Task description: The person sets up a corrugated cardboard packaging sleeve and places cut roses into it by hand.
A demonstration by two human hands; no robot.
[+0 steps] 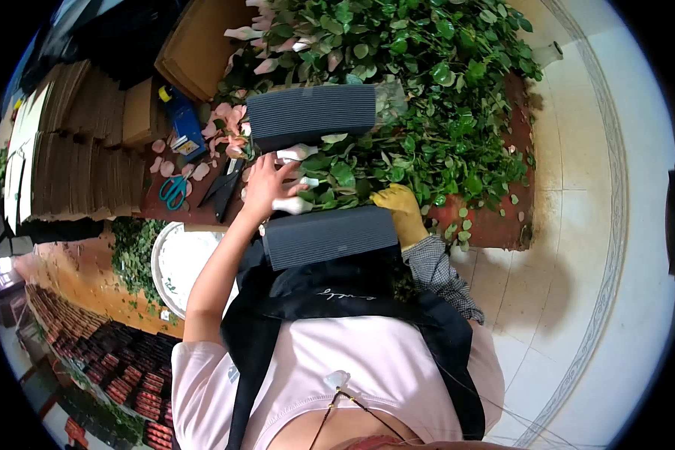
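I'm resting my spread left hand [265, 185] among rosebuds [298, 152] beyond the near corrugated board [331, 238], right hand [400, 208] beside it, grip unclear.

Between the left hand [266, 184] and gloved right hand [397, 206], stems lie hidden under leaves [343, 175], white-sleeved buds [292, 206] partly covered by the former; beyond both, foliage pile [427, 67] cut by upper frame edge; left of both, blue dispenser [181, 120] print illegibly small.
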